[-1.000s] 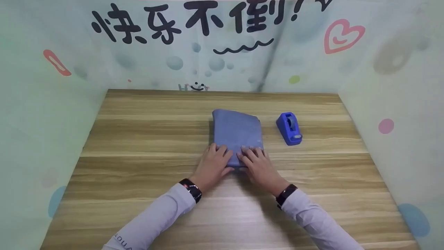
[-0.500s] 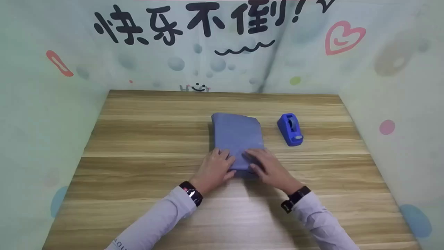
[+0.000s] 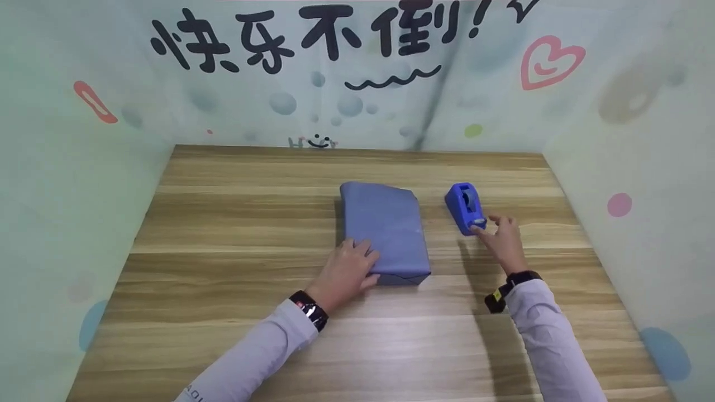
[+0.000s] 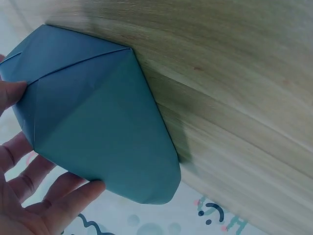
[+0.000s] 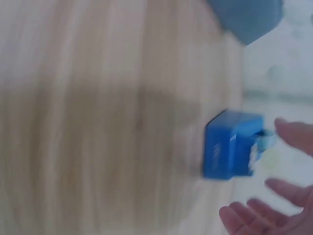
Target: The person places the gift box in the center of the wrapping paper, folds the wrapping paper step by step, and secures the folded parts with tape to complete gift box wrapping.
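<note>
A box-shaped package wrapped in blue-grey paper [image 3: 385, 223] lies flat near the middle of the table. At its near left corner my left hand [image 3: 343, 273] holds it. In the left wrist view, the thumb presses the folded end flap while the fingers reach over the top face of the package [image 4: 117, 132]. To the right stands a blue tape dispenser [image 3: 465, 206]. My right hand [image 3: 505, 243] is at the dispenser's near end, thumb and fingers spread. The blurred right wrist view shows these fingers around the dispenser [image 5: 220, 152], apparently not gripping it.
The wood-grain table [image 3: 234, 212] is bordered by a printed backdrop [image 3: 246, 111] at the back and both sides. In the right wrist view, part of the package [image 5: 249, 17] shows at the top.
My right hand has left the package and moved right to the tape dispenser. The left hand stays on the package, whose folded near end now shows.
</note>
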The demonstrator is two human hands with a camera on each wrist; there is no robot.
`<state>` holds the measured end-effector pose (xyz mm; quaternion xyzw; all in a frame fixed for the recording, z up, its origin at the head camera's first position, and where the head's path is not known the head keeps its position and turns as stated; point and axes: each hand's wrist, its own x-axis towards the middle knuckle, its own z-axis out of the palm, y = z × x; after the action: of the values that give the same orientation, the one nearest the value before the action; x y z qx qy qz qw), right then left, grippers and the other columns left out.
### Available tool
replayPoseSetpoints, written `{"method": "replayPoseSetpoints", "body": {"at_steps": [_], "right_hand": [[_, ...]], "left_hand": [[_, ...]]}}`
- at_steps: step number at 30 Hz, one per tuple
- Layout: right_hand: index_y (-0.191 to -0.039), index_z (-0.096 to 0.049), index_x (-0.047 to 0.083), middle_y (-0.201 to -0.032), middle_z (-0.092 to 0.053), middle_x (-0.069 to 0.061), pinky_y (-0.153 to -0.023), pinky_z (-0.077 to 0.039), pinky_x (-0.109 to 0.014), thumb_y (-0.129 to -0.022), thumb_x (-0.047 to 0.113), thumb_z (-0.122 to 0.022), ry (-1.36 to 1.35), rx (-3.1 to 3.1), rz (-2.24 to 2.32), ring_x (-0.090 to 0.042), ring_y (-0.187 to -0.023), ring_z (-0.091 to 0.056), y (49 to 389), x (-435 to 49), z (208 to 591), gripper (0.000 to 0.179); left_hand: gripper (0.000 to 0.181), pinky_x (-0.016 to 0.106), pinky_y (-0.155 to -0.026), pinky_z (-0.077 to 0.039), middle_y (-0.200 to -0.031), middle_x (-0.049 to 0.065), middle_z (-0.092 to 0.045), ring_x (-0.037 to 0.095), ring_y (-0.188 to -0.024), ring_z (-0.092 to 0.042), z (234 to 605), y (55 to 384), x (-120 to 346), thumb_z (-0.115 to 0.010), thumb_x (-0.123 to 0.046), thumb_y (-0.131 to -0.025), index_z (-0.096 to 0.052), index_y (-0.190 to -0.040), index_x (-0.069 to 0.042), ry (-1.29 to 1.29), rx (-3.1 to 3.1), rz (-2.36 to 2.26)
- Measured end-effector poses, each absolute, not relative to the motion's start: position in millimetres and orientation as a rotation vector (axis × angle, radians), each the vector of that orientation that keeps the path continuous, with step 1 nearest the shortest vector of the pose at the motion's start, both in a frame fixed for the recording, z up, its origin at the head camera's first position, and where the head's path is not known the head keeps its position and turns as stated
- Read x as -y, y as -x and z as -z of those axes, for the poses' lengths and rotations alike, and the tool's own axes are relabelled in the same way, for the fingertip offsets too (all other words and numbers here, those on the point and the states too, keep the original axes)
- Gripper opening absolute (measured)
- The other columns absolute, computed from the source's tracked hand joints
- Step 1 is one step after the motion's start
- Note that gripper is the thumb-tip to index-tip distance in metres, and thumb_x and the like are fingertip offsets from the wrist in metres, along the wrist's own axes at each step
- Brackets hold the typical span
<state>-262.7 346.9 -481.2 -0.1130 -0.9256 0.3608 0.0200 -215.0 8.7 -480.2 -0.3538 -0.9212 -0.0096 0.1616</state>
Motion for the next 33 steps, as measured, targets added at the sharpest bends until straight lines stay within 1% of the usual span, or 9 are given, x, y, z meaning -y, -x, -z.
{"method": "replayPoseSetpoints", "body": {"at_steps": [2,5,10,14,17,21,26,33], "right_hand": [[-0.129,-0.043,-0.013,-0.127,-0.042,-0.035,-0.096,-0.040,-0.051,-0.089,0.026,-0.061,0.333,2.892,-1.116,-0.044,-0.114,-0.044,265,-350,485,0.059],[-0.127,-0.042,-0.014,-0.122,-0.048,-0.034,-0.092,-0.043,-0.048,-0.089,0.022,-0.061,0.341,2.875,-1.153,-0.042,-0.108,-0.049,269,-351,490,0.056],[-0.131,-0.036,-0.014,-0.124,-0.045,-0.035,-0.093,-0.043,-0.047,-0.088,0.017,-0.062,0.364,2.833,-1.196,-0.042,-0.108,-0.050,277,-348,495,0.059],[-0.131,-0.038,-0.015,-0.126,-0.046,-0.035,-0.096,-0.042,-0.047,-0.087,0.015,-0.062,0.366,2.819,-1.217,-0.042,-0.113,-0.049,282,-347,496,0.058],[-0.129,-0.040,-0.014,-0.126,-0.048,-0.035,-0.098,-0.040,-0.046,-0.086,0.012,-0.061,0.420,2.811,-1.258,-0.041,-0.116,-0.048,286,-347,495,0.055],[-0.132,-0.040,-0.010,-0.130,-0.046,-0.032,-0.099,-0.038,-0.042,-0.086,0.015,-0.060,0.518,2.810,-1.384,-0.037,-0.118,-0.045,290,-348,494,0.056],[-0.132,-0.044,-0.007,-0.132,-0.047,-0.028,-0.097,-0.038,-0.037,-0.088,0.021,-0.061,0.602,2.796,-1.446,-0.032,-0.119,-0.045,293,-348,491,0.055],[-0.124,-0.050,-0.007,-0.130,-0.050,-0.026,-0.087,-0.042,-0.030,-0.085,0.015,-0.062,0.731,2.722,-1.440,-0.029,-0.114,-0.048,295,-341,488,0.046]], "left_hand": [[0.036,0.035,-0.076,-0.053,-0.098,0.006,-0.061,0.025,-0.084,-0.058,480,215,-9,-0.060,-0.045,-0.085,-0.061,-0.101,-0.013,1.015,2.632,0.031],[0.036,0.035,-0.075,-0.054,-0.099,0.006,-0.061,0.026,-0.085,-0.058,480,216,-10,-0.061,-0.044,-0.085,-0.061,-0.102,-0.013,1.015,2.629,0.031],[0.037,0.036,-0.076,-0.054,-0.101,0.007,-0.061,0.027,-0.086,-0.058,478,217,-11,-0.061,-0.044,-0.084,-0.061,-0.104,-0.012,1.015,2.635,0.038],[0.038,0.035,-0.072,-0.054,-0.100,0.007,-0.061,0.026,-0.084,-0.059,479,217,-12,-0.060,-0.045,-0.084,-0.060,-0.103,-0.013,1.003,2.642,0.004],[0.037,0.034,-0.069,-0.054,-0.099,0.006,-0.060,0.025,-0.083,-0.059,479,217,-12,-0.060,-0.046,-0.084,-0.059,-0.103,-0.013,0.996,2.641,-0.013],[0.037,0.034,-0.069,-0.054,-0.099,0.006,-0.059,0.026,-0.085,-0.058,479,217,-11,-0.061,-0.045,-0.084,-0.059,-0.104,-0.014,0.997,2.644,0.009],[0.038,0.033,-0.068,-0.054,-0.099,0.006,-0.060,0.025,-0.084,-0.058,479,216,-11,-0.060,-0.046,-0.085,-0.059,-0.105,-0.014,0.993,2.656,-0.003],[0.038,0.033,-0.070,-0.055,-0.101,0.007,-0.061,0.025,-0.085,-0.059,479,215,-11,-0.061,-0.046,-0.084,-0.060,-0.104,-0.014,0.991,2.650,0.002]]}}
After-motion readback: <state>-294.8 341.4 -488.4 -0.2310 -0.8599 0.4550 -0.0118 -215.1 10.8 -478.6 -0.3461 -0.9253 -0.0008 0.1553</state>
